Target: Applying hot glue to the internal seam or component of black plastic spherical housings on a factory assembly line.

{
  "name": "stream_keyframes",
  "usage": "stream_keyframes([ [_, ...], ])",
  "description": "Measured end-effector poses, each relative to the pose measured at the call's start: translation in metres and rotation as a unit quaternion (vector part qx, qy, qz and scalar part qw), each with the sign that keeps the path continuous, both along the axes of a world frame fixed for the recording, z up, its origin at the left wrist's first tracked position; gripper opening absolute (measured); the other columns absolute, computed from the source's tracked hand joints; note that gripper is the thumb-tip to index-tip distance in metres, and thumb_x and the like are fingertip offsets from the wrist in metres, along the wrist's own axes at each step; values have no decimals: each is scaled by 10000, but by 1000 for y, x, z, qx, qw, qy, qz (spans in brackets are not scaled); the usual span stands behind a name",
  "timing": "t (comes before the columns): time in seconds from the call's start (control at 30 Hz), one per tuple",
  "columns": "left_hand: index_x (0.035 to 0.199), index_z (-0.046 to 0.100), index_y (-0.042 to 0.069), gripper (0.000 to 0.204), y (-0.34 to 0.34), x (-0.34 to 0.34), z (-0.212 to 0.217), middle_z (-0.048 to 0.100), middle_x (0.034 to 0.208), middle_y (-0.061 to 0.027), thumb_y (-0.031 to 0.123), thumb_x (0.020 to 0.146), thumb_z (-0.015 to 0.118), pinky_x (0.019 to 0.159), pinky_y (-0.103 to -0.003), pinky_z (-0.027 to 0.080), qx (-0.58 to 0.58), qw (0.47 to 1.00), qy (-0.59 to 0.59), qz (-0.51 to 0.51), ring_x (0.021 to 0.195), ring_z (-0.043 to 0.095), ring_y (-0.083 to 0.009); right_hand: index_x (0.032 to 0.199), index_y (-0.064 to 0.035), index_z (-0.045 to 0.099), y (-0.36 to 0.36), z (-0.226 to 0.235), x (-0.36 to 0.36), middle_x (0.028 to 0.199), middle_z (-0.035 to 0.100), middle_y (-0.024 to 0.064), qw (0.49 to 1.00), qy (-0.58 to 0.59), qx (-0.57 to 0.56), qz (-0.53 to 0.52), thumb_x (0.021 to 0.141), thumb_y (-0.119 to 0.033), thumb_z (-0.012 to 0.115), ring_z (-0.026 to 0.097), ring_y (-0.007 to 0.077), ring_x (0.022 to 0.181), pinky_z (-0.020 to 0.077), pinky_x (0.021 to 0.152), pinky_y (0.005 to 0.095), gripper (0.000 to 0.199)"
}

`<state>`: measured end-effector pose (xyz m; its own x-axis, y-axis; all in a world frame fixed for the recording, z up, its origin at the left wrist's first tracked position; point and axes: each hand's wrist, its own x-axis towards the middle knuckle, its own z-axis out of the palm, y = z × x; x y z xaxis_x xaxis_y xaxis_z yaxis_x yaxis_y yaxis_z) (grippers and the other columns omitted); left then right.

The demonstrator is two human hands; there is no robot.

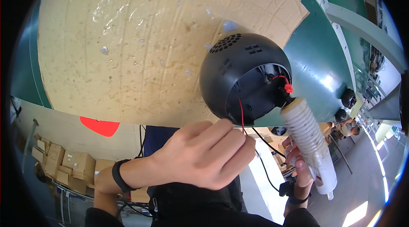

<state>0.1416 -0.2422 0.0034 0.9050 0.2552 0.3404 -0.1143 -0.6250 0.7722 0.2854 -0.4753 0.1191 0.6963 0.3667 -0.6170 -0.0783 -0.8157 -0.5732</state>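
Observation:
A round black plastic housing (217, 78) with vent holes rests on the cardboard, its wide opening facing toward me and to the right. Out of that opening a thin red wire (242, 114) runs down to my left hand (208, 154), whose fingers are closed on it at the near rim. My right hand (300, 167) grips a white ribbed hot glue gun (309, 137), partly hidden behind it. The gun's tip points into the opening, close to a small red connector (289, 88) on red leads. Whether the tip touches the inside wall is hard to tell.
A worn cardboard sheet (128, 56) with glue specks covers much of the green table (315, 69). More black round parts (348, 98) sit at the far right. A metal frame (362, 22) rises at the upper right. Cardboard boxes (76, 165) are stacked lower left; another person (344, 129) is in the background.

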Motion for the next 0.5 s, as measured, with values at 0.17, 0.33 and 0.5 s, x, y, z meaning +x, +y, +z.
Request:
stream_keyframes([
  [0.17,771,668,23,166,-4,-12,-10,579,802,-36,93,633,728,556,-248,470,-65,996,-48,40,690,566,-153,949,6,742,27,7,-3,953,759,96,987,-21,-144,66,736,-85,824,743,197,836,582,752,310,245],
  [0.33,780,674,3,194,-4,-16,-30,583,813,-53,97,621,736,629,-294,490,-79,995,-67,-5,730,573,-181,880,32,710,43,-2,0,884,746,149,962,-89,-9,259,680,-51,825,742,248,738,564,626,307,246],
  [0.5,780,672,-6,218,-4,-17,-31,582,817,-59,105,599,723,640,-304,487,-80,994,-67,-11,750,571,-188,843,19,696,44,-2,4,850,741,142,954,-122,6,274,680,-68,835,729,225,680,549,579,280,231],
])
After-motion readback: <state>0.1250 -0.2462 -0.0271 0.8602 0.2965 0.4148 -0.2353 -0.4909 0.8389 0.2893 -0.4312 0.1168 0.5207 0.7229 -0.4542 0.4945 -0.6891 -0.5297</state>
